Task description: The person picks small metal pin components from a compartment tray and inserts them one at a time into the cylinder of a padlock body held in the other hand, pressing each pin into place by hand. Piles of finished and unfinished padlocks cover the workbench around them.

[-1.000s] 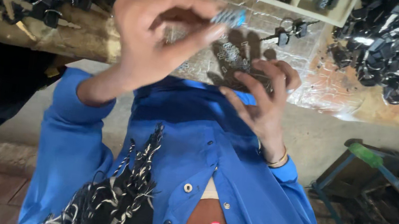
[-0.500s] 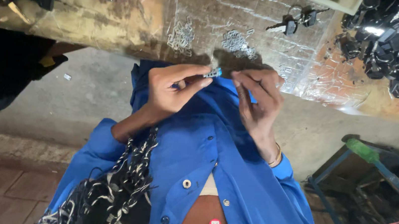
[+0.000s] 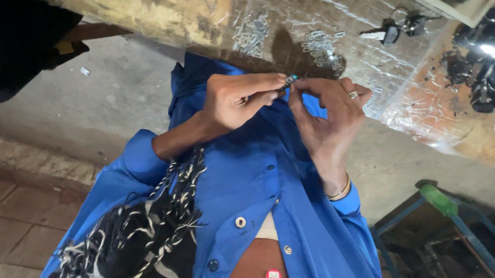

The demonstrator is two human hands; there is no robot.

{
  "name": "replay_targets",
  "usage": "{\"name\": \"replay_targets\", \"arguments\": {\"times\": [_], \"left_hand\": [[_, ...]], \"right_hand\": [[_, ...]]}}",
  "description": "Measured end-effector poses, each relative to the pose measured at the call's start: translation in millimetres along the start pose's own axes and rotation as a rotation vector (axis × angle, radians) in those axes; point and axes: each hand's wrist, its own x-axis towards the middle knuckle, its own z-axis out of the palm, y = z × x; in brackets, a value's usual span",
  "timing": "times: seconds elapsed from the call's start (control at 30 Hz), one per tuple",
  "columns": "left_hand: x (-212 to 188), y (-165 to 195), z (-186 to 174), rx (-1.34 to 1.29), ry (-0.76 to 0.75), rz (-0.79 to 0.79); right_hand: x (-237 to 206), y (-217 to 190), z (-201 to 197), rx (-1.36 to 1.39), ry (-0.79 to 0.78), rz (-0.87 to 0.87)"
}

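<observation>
Beyond our hands lies the worn brown workbench under clear plastic sheet (image 3: 170, 0); on it, just past our fingertips, small piles of silvery metal parts (image 3: 323, 47); our left hand (image 3: 236, 97) and right hand (image 3: 325, 114) together pinch a tiny blue-tipped metal piece (image 3: 290, 80).

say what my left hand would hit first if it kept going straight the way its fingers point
Probably the right hand. The left hand points its fingertips right, at the small part pinched between both hands; the right fingertips sit just past it. Depth is unclear.
</observation>
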Motion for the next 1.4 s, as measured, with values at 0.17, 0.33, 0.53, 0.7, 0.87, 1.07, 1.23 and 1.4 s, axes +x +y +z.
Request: {"name": "replay_targets", "arguments": {"times": [0.17, 0.33, 0.53, 0.7, 0.87, 1.07, 1.23, 1.4], "left_hand": [[-7, 1, -12, -0.013, 0.042, 0.014], [-16, 8, -30, -0.09, 0.159, -0.145], [-15, 10, -37, -0.216, 0.226, -0.234], [-17, 7, -38, -0.272, 0.269, -0.253], [-22, 2, -41, -0.276, 0.291, -0.247], [-26, -2, -41, -0.287, 0.314, -0.249], [-27, 0, -40, -0.257, 0.311, -0.265], [-23, 1, -38, -0.24, 0.258, -0.256]], "right_hand": [[9, 2, 0, 0.004, -0.155, -0.117], [16, -2, 9, 0.059, -0.135, -0.209], [10, 0, 21, -0.049, -0.033, -0.193], [-7, 12, 23, 0.033, 0.094, -0.366], [-16, 21, 55, 0.254, -0.149, -0.281], [12, 32, 117, 0.054, -0.26, -0.04], [30, 28, 130, -0.058, -0.302, -0.138], [18, 30, 117, 0.093, -0.454, 0.094]]}}
